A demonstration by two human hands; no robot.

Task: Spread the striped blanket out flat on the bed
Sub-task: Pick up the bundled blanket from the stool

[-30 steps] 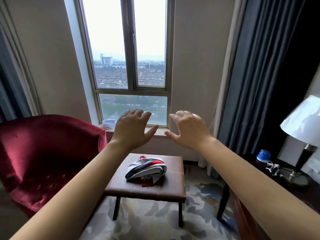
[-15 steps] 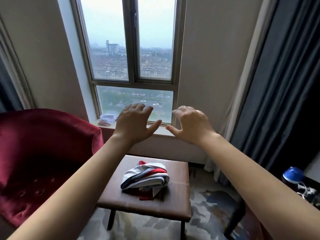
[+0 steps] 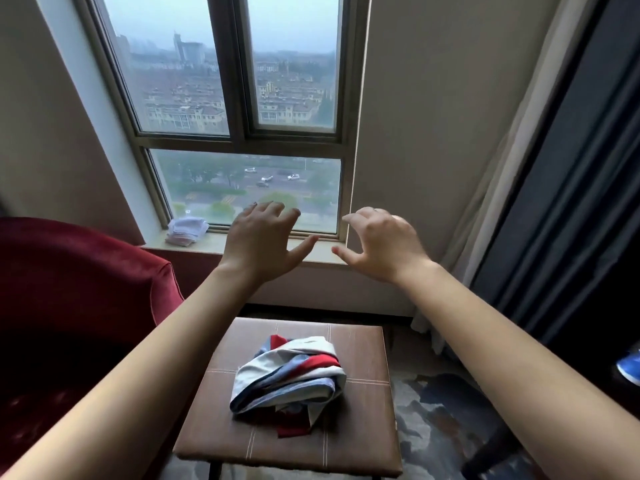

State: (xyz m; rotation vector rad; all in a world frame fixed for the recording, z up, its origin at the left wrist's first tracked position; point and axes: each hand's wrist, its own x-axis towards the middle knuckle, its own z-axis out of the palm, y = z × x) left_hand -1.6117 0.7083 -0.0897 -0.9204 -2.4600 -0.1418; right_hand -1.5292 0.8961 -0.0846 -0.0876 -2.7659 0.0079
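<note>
The striped blanket, in red, white and blue, lies bunched in a small heap on a brown padded stool. Both my arms reach forward above it. My left hand and my right hand hover in the air in front of the window sill, well above the blanket, fingers loosely spread and holding nothing. No bed is in view.
A red velvet armchair stands left of the stool. A folded white cloth sits on the window sill. Dark curtains hang at the right, with a blue object at the right edge. Patterned carpet covers the floor.
The view has moved closer to the stool and tilted down; the lamp and side table have left the frame. Both hands stay raised and apart, holding nothing.
</note>
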